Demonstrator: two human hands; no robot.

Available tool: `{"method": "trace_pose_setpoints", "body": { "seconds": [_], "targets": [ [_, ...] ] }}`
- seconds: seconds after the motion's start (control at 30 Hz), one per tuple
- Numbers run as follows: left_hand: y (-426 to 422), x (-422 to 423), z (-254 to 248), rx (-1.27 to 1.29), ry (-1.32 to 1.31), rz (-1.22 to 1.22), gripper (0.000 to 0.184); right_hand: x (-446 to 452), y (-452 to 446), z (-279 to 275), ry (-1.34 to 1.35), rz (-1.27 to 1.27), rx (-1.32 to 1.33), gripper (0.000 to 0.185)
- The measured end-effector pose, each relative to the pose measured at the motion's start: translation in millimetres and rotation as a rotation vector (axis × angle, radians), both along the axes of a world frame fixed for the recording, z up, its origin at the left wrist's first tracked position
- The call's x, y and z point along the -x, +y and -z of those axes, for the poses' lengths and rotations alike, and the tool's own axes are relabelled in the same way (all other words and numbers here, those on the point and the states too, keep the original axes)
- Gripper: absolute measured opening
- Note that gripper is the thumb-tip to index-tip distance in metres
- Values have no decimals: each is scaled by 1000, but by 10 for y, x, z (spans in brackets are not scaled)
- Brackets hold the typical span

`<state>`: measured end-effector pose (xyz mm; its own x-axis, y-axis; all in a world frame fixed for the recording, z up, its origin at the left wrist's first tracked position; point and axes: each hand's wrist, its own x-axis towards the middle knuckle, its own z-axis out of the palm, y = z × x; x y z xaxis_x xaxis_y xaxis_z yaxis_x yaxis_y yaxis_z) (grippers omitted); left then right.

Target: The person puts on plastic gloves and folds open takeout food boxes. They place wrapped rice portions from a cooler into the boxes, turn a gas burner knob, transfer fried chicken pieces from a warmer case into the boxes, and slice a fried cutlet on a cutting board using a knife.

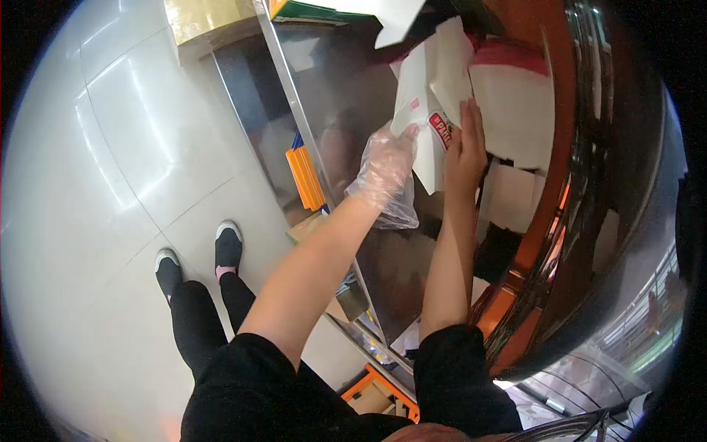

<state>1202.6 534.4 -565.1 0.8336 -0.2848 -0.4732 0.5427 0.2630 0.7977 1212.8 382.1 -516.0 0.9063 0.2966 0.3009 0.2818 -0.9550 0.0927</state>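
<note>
In the head view, the white paper packet (pixel 423 92) is held up right of centre in the upper half of the frame, above a dark, shiny table (pixel 335 85). Its long axis runs steeply from the top edge down toward the middle, tilting slightly rightward at the top. The left hand (pixel 383 162), in a clear plastic glove (pixel 401 211), closes its grip on the packet's left side, thumb on the front. The right hand (pixel 468 147) grips the right side, its fingers nearly straight and pointing up the frame. Both hands touch the lower half, about equally near, with the red printed label (pixel 441 130) between them. Whether the packet contains anything cannot be told.

At the bottom centre, an orange crate (pixel 359 384) contains brown, cardboard-like pieces. At the upper left stands a yellowish box (pixel 210 26), its contents out of sight; at the top edge, a green-and-orange box (pixel 317 12) shows only partly. An orange ribbed object (pixel 304 179) sits by the table's left edge.
</note>
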Motion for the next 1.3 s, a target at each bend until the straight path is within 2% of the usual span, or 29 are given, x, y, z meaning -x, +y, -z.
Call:
{"method": "trace_pose_setpoints", "body": {
  "seconds": [0.03,0.07,0.13,0.17,0.2,0.23,0.27,0.3,0.33,0.37,0.4,0.43,0.47,0.5,0.57,0.6,0.67,0.7,0.77,0.83,0.9,0.97,1.03,1.07,1.13,1.17,1.23,1.27,1.3],
  "targets": [
    [-29,96,9,179,11,-89,46,-63,-6,-4,-2,-7,8,42],
    [-108,234,64,187,8,-72,46,-134,-24,-7,-7,10,16,42],
    [-230,592,149,858,343,-518,42,-172,-34,-55,25,50,-44,50],
    [203,719,-163,160,227,-215,36,-95,5,-131,21,65,-37,50],
    [371,892,-216,148,428,-178,34,-22,90,-213,42,154,6,52],
    [512,1436,245,-85,-244,-104,38,39,209,-283,60,238,44,55],
    [847,1781,529,-649,-863,-12,40,297,401,-408,83,162,-111,60],
    [1200,2092,565,-157,-282,-36,34,659,631,-540,266,380,-400,64],
    [1778,2057,327,-167,34,228,28,1014,750,-585,366,259,-642,65],
    [2237,1814,-145,-339,-39,416,25,1356,795,-625,473,172,-702,64],
    [2625,1907,-4,-304,-196,535,22,1629,747,-676,527,179,-521,62],
    [2895,1932,-81,-298,-320,445,20,1793,579,-640,540,188,-528,62],
    [3112,2101,-83,-255,-98,310,20,1963,361,-594,470,455,-405,61],
    [3234,2155,-11,-255,-93,327,20,2131,126,-563,393,724,-273,60],
    [3405,2173,105,-502,-398,504,27,2037,-345,-454,103,842,24,53],
    [3342,2147,108,-509,-409,500,27,1955,-663,-408,53,804,77,53],
    [3046,2116,69,-472,-306,397,43,1843,-1340,-177,11,757,129,52],
    [2945,2118,102,-452,-248,348,52,1830,-1664,20,81,741,189,55],
    [2797,2166,284,-478,-281,403,57,1764,-1627,90,167,716,257,57],
    [2633,2257,349,-514,-312,515,54,1557,-962,-234,377,964,55,56],
    [2476,2544,523,-372,-166,552,65,1807,-1063,-233,369,867,87,53],
    [2320,2696,487,-409,-272,587,69,2119,-1216,-204,357,768,113,50],
    [2207,2831,379,-375,-261,508,64,2404,-1460,-220,268,591,-399,56],
    [2186,2879,321,-400,-252,496,59,2423,-1416,-240,267,585,-404,56],
    [2199,3014,272,-373,-166,467,47,2438,-1343,-296,157,948,-862,41],
    [2225,3074,238,-378,-176,456,47,2359,-1450,-283,151,933,-867,41],
    [2265,3185,187,-477,-176,453,49,2212,-1800,-217,-256,961,-1029,38],
    [2289,3253,202,-478,-179,451,49,2204,-1732,-290,-259,958,-1031,38],
    [2323,3298,256,-475,-185,449,48,2105,-1573,-434,-310,889,-522,37]
  ]
}}
